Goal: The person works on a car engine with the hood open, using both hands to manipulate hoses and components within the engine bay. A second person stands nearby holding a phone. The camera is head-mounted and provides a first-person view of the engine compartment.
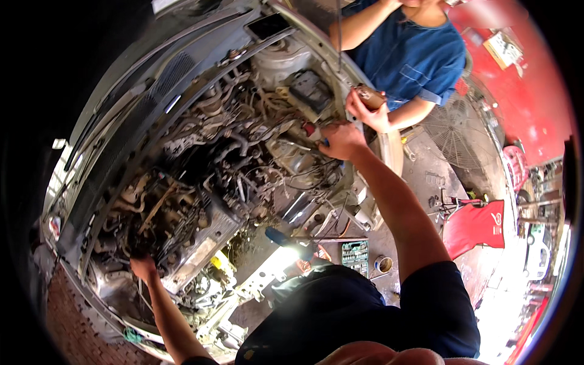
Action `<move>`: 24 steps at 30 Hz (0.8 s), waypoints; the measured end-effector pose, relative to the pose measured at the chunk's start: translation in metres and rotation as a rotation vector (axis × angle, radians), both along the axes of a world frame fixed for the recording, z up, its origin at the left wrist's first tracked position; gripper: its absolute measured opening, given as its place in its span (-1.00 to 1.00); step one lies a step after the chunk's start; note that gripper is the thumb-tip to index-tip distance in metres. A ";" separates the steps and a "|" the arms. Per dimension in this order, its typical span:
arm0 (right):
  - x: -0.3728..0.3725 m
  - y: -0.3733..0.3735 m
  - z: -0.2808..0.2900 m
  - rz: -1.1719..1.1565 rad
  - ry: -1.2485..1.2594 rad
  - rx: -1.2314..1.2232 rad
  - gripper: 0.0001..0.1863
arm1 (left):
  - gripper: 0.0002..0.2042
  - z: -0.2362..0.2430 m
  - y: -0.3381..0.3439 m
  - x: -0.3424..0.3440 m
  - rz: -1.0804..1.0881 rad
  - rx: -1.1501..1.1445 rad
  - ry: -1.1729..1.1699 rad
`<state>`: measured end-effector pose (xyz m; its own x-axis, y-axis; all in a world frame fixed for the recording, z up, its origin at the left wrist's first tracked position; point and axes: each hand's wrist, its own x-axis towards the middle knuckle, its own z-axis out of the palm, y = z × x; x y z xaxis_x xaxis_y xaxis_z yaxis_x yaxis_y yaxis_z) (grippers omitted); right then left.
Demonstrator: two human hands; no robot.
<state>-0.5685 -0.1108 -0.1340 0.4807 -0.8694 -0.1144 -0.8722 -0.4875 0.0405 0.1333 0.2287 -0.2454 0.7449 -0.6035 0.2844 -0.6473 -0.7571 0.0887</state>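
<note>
An open engine bay full of dark hoses, wires and grimy metal parts lies before me. My right hand (345, 141) is closed at its right side, beside the inner fender. A bit of blue, looking like a tool's handle (325, 143), shows at its fingers. A thin metal shaft (298, 144) lies just left of them, and a small red piece (309, 129) sits above it. My left hand (143, 267) reaches down at the bay's left end, near the engine (164, 213). Its fingertips are lost in shadow among the parts.
A person in a blue shirt (407, 55) stands across the fender, holding a brown object (370, 96). A phone-like dark slab (267, 25) rests near the windshield. A bright lamp (286, 252), tool case (354, 255), round can (383, 263), red cloth (477, 230) and large fan (456, 131) surround the car.
</note>
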 end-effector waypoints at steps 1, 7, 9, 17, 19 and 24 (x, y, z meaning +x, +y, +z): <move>0.003 0.001 0.000 -0.017 -0.004 0.011 -0.52 | -0.54 -0.001 0.006 0.011 0.000 0.049 0.004; -0.005 0.003 -0.015 0.011 -0.161 -0.095 -0.59 | -0.55 0.004 -0.005 0.006 0.020 0.112 0.008; -0.003 0.004 -0.014 0.012 -0.178 -0.121 -0.61 | -0.52 0.003 -0.004 0.001 0.022 0.098 -0.017; 0.000 0.003 -0.008 0.001 -0.204 -0.109 -0.63 | -0.42 -0.007 -0.001 0.012 0.037 0.157 -0.070; 0.000 0.004 -0.006 -0.014 -0.190 -0.109 -0.64 | -0.45 -0.006 -0.002 0.006 -0.001 0.118 -0.085; 0.000 0.002 -0.011 0.045 -0.195 -0.140 -0.64 | -0.50 0.008 -0.006 -0.005 -0.010 0.137 -0.043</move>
